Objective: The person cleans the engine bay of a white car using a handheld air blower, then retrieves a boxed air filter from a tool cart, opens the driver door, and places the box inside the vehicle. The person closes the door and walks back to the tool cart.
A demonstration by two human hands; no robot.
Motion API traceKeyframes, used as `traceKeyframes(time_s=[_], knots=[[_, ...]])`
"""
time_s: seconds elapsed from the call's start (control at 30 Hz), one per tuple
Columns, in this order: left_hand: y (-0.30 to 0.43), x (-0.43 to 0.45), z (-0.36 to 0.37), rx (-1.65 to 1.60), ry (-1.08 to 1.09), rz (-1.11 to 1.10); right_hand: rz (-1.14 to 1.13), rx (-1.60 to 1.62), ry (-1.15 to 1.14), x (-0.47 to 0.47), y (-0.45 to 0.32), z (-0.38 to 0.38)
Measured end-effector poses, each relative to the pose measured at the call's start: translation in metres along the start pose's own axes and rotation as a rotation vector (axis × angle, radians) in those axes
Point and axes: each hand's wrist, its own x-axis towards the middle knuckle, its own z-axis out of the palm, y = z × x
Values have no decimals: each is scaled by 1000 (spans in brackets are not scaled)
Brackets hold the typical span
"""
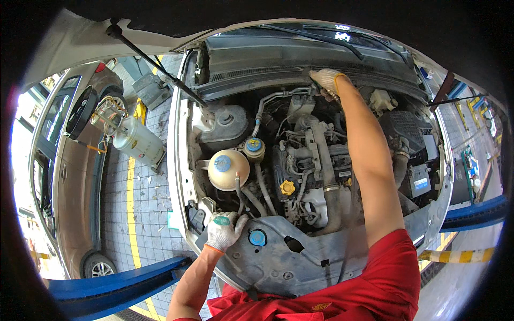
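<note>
My left hand, in a white work glove with a green patch, rests on the front edge of the engine bay. It lies beside a blue cap in the front panel and below the round coolant expansion tank. My right hand, also gloved, reaches to the rear of the bay by the windshield cowl. A dark, slim object shows at its fingers; its kind and the grip are unclear. Between the hands lies the engine with a yellow oil filler cap.
A black strut holds the hood at the left. The battery and air filter box sit at the right. Blue lift arms flank the car. A clear-tank fluid unit and a brown car stand left.
</note>
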Motion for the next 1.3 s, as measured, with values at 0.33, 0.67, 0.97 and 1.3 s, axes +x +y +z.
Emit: traceKeyframes(time_s=[0.33, 0.67, 0.97, 1.3], knots=[[-3, 1, 1, -9, 35, 7, -136, -239, -50, 19, -67, 66], [-3, -1, 1, 7, 66, 14, -130, -96, -115, 20, -81, 81], [1, 0, -2, -30, 56, -19, 22, 32, 47, 19, -24, 13], [5, 2, -7, -10, -14, -56, -211, 269, 445, 193, 205, -90]])
